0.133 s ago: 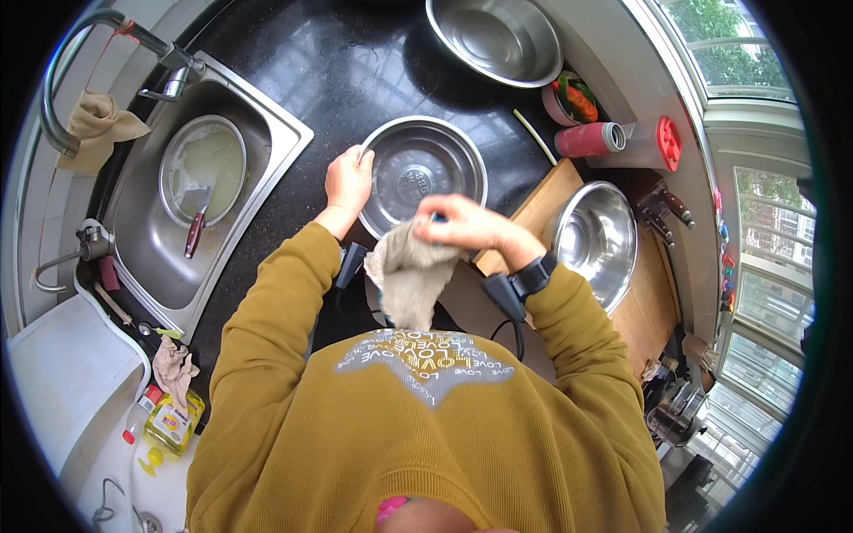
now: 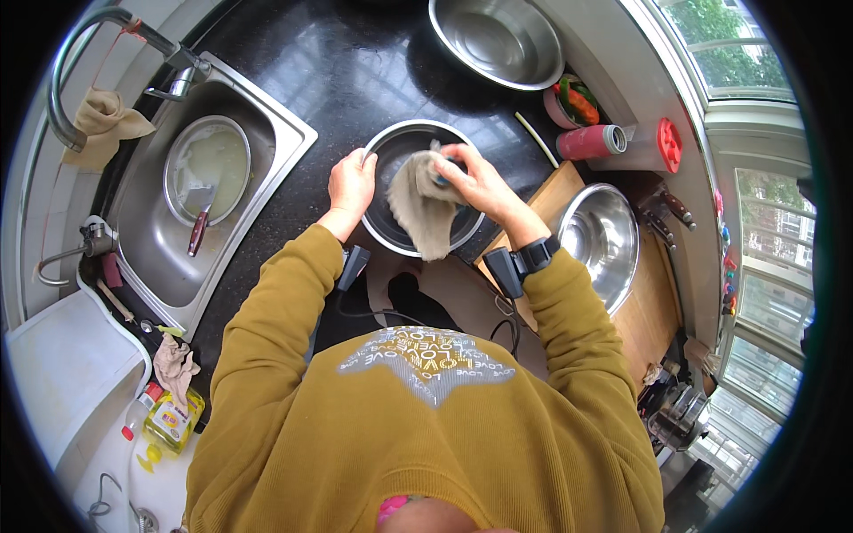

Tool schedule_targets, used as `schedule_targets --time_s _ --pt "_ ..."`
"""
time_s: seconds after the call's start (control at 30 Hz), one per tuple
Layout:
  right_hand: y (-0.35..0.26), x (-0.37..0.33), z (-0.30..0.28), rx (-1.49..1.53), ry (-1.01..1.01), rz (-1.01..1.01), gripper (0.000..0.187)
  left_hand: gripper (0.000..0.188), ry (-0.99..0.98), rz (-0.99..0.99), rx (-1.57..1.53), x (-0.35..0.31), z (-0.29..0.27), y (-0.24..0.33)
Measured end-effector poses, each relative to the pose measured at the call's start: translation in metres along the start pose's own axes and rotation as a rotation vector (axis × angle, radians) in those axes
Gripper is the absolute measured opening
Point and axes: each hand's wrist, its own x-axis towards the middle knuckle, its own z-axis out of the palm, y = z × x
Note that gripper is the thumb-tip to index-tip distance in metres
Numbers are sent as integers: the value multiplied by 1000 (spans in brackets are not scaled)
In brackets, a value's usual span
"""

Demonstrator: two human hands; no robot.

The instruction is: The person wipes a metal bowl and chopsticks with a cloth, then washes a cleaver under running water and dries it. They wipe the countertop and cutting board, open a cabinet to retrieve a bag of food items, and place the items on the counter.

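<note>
A round stainless steel basin (image 2: 382,233) is held near the edge of the dark counter. My left hand (image 2: 351,191) is closed on its left rim, thumb at the edge. In my right hand (image 2: 480,188) a greyish-beige cloth (image 2: 421,206) is pinched between the fingers. The cloth hangs over the basin's opening and covers much of its inside. Whether it touches the metal I cannot tell.
At the left, a sink (image 2: 147,222) holds a bowl (image 2: 209,147) of cloudy liquid with a wooden-handled cleaver (image 2: 199,229). A large basin (image 2: 498,40) stands at the back. On the right, a shiny bowl (image 2: 600,231) sits on a wooden cutting board (image 2: 653,311) beside a knife block (image 2: 653,195).
My right hand has moved slightly right and up, carrying the cloth from the basin's near edge to over its opening. My left hand keeps its hold on the rim.
</note>
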Motion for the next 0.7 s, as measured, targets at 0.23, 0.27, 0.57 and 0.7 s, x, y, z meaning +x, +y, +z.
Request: schedule_targets --time_s 0.23,0.27,0.57,0.7 --pt "35 3 88 -443 112 -23 87 26 53 -6 -52 -5 7 -2" --pt "33 7 94 -435 76 -31 90 26 60 0 -53 -5 7 -2" --pt "0 -21 94 -355 -292 -237 94 28 0 -77 -85 -4 4 3" --pt "2 -46 76 -456 -382 -332 90 28 25 -38 -27 -2 4 2"
